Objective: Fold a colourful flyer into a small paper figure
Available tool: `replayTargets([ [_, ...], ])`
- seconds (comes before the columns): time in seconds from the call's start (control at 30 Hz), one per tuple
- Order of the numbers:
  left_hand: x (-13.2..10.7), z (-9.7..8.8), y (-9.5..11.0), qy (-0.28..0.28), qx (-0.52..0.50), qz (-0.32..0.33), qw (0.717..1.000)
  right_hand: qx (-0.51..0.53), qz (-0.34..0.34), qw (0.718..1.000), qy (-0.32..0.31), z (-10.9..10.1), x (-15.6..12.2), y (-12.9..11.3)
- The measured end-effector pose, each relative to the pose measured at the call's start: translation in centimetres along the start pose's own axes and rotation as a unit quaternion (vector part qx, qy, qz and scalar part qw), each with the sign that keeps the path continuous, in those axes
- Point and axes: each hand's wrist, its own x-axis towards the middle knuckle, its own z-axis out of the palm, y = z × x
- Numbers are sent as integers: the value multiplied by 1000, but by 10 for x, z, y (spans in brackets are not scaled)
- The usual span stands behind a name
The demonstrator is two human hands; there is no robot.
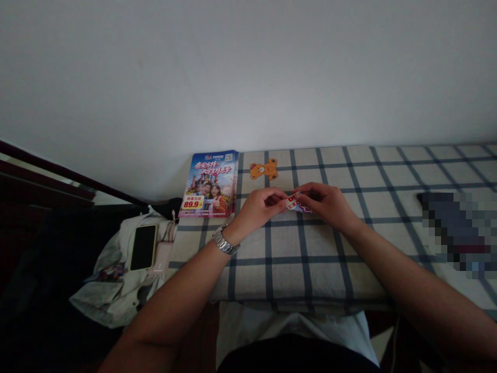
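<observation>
Between my two hands is a small folded piece of printed paper (294, 203), coloured red, white and blue. My left hand (263, 206), with a silver watch (225, 240) on the wrist, pinches its left end between thumb and fingers. On the other end, my right hand (323, 203) is closed, thumb on top and fingers curled behind; part of the paper is hidden there. Both hands are just above or on the checked tablecloth (287, 280); I cannot tell if they touch it. Left of them lies a stack of printed flyers (209, 184).
A flat brown bear figure (264, 169) lies beyond my hands, near the wall (248, 72). At the right is a dark, pixelated object (458, 223). Below the table's left edge, a phone (143, 247) rests on pale cloth (112, 300), beside a dark rail (73, 173).
</observation>
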Motion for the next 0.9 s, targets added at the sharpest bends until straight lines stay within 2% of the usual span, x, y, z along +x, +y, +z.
replayTargets([
  [0.17,-1,2,5,57,33,34,997,84,29,996,11,-1,2,-6],
  [0.33,1,2,4,95,26,48,994,134,66,989,-24,0,2,-7],
  [0.57,-2,2,2,61,49,56,995,117,49,992,-13,0,2,-2],
  [0.73,-3,3,4,45,68,64,995,79,30,996,-32,-3,0,-2],
  [0.9,-2,4,8,57,49,77,994,61,26,996,-66,-4,-2,-3],
])
